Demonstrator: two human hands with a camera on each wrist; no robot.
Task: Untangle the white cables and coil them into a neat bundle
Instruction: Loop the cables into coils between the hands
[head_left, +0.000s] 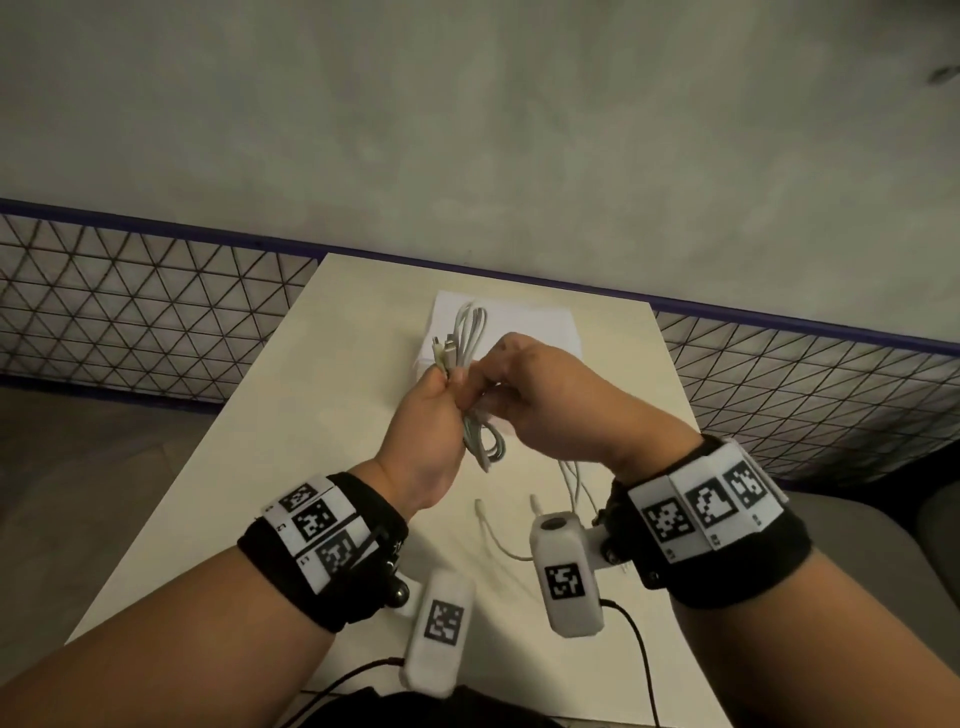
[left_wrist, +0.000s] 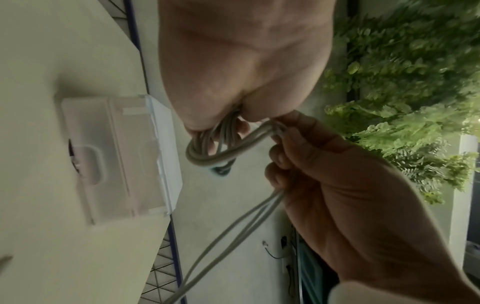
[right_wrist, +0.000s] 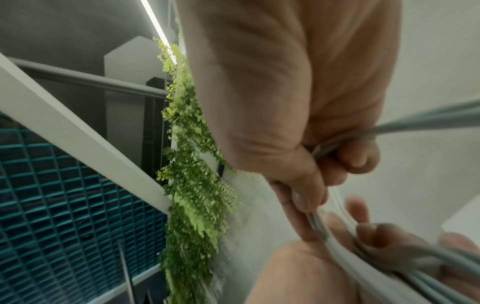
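Observation:
A bundle of white cables (head_left: 470, 338) is held upright above the table (head_left: 291, 426). My left hand (head_left: 439, 402) grips its middle; loops stick out above and below the fist, and small plugs show at the top. My right hand (head_left: 501, 387) is close beside it and pinches several strands. In the left wrist view a cable loop (left_wrist: 221, 144) hangs from the left hand (left_wrist: 244, 72), and strands run through the right hand (left_wrist: 324, 185) down out of view. In the right wrist view the right hand (right_wrist: 309, 197) pinches the cables (right_wrist: 415, 121) between thumb and fingers. Loose cable ends (head_left: 498, 530) lie on the table near my wrists.
A clear white plastic box (head_left: 540, 327) lies at the far end of the table, behind the hands; the box (left_wrist: 116, 156) also shows in the left wrist view. A wire-mesh fence (head_left: 130, 301) runs along the table's far edge. Green ferns (left_wrist: 402, 82) hang to one side.

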